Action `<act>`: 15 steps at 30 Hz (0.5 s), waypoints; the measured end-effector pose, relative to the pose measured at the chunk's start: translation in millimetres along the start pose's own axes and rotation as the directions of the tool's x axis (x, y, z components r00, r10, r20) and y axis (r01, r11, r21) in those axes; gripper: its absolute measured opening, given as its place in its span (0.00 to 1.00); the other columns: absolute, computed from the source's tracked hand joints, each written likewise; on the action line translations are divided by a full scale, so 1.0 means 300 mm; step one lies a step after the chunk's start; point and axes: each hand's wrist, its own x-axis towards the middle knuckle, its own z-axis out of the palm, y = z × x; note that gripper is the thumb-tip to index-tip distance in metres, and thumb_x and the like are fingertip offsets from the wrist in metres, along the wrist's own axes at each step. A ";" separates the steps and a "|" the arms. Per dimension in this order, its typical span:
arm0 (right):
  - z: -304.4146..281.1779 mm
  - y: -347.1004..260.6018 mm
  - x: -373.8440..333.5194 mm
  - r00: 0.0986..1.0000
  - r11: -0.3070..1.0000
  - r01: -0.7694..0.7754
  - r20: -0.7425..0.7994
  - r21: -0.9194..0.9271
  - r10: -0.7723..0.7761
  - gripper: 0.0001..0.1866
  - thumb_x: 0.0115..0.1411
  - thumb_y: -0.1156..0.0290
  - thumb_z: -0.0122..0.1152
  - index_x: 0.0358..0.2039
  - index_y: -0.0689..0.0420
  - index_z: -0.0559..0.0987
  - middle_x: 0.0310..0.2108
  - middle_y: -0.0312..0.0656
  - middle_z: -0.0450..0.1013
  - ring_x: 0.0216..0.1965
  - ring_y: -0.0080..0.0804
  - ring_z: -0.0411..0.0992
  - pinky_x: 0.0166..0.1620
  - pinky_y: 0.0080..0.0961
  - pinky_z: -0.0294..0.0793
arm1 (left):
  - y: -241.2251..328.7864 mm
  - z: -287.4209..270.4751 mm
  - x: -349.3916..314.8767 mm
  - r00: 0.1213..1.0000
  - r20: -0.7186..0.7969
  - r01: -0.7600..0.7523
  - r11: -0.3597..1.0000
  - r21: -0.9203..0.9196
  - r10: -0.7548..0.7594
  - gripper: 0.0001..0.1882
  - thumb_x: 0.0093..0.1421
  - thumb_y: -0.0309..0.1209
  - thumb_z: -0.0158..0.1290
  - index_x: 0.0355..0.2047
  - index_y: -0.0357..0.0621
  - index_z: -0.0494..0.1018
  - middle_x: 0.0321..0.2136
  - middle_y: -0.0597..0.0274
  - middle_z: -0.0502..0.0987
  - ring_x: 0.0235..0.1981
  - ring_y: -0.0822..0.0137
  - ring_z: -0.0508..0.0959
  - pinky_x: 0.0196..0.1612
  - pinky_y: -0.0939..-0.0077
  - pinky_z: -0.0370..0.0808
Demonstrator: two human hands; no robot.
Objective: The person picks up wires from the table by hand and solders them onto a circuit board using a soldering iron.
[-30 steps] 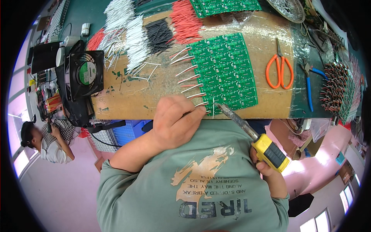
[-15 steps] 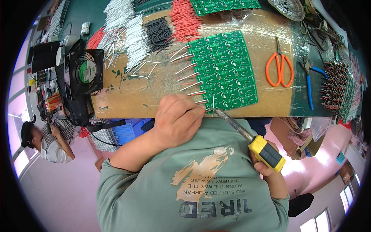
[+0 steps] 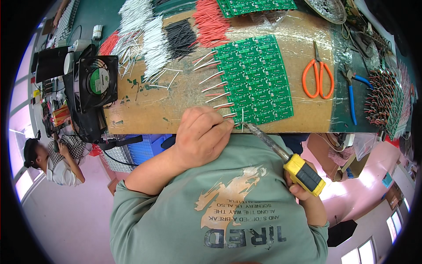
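Observation:
A green circuit board panel (image 3: 259,79) lies on the bench, with red, white and black wires (image 3: 213,82) sticking out from its left edge. At its near left corner my left hand (image 3: 202,134) is closed, fingertips pinching a thin wire (image 3: 229,119) against the board; most of this wire is hidden by the fingers. My right hand (image 3: 300,187) grips the yellow and black handle of a soldering iron (image 3: 304,174). The iron's tip points at the same corner, just right of my left fingertips. Close to the tip stands a thin white strand (image 3: 242,116).
Bundles of white wires (image 3: 154,48), black wires (image 3: 180,38) and red wires (image 3: 211,24) lie behind. A black fan (image 3: 94,81) stands left. On the right are orange-handled pliers (image 3: 318,79), blue-handled cutters (image 3: 352,99) and a wired board stack (image 3: 387,99). Another person (image 3: 61,160) sits far left.
The soldering iron has shifted very slightly to the right at the board's corner. My left hand keeps its pinch in nearly the same place.

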 end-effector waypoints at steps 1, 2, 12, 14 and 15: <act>-0.008 -0.001 0.001 1.000 0.999 -0.002 0.027 0.037 0.001 0.21 0.55 0.50 0.70 0.32 0.55 0.77 0.26 0.39 0.74 0.24 0.40 0.73 0.29 0.31 0.72 | 0.000 -0.001 0.000 1.000 0.002 0.001 1.000 -0.002 -0.001 0.15 0.46 0.18 0.67 0.35 0.41 0.81 0.31 0.62 0.74 0.34 0.59 0.76 0.37 0.67 0.71; -0.006 -0.001 0.001 1.000 0.994 0.007 0.027 0.110 -0.010 0.21 0.56 0.50 0.70 0.30 0.55 0.76 0.25 0.39 0.73 0.23 0.39 0.73 0.28 0.31 0.71 | 0.000 -0.001 0.000 1.000 0.002 0.001 1.000 -0.002 -0.001 0.15 0.46 0.18 0.67 0.35 0.41 0.81 0.31 0.62 0.74 0.34 0.59 0.76 0.37 0.67 0.71; 0.036 0.022 0.003 0.989 0.922 0.099 -0.141 0.375 -0.049 0.19 0.59 0.56 0.71 0.29 0.59 0.75 0.21 0.37 0.69 0.20 0.28 0.67 0.25 0.25 0.65 | 0.001 -0.005 0.004 1.000 0.012 -0.001 1.000 -0.001 0.001 0.14 0.45 0.18 0.67 0.34 0.41 0.81 0.31 0.62 0.74 0.34 0.59 0.76 0.37 0.67 0.72; 0.048 0.033 0.005 0.980 0.812 0.141 -0.197 0.566 -0.033 0.19 0.59 0.62 0.72 0.39 0.63 0.75 0.25 0.39 0.70 0.22 0.26 0.68 0.25 0.23 0.66 | 0.001 -0.005 0.006 1.000 0.014 -0.002 1.000 0.002 0.002 0.14 0.45 0.18 0.67 0.34 0.40 0.81 0.31 0.62 0.74 0.34 0.59 0.76 0.37 0.67 0.72; 0.041 0.038 0.009 0.986 0.793 0.143 -0.159 0.592 -0.059 0.23 0.59 0.65 0.72 0.48 0.64 0.72 0.28 0.40 0.70 0.25 0.26 0.68 0.27 0.22 0.67 | 0.001 -0.004 0.007 1.000 0.009 -0.006 1.000 0.004 0.006 0.14 0.45 0.18 0.67 0.34 0.40 0.81 0.31 0.62 0.74 0.34 0.59 0.76 0.37 0.67 0.72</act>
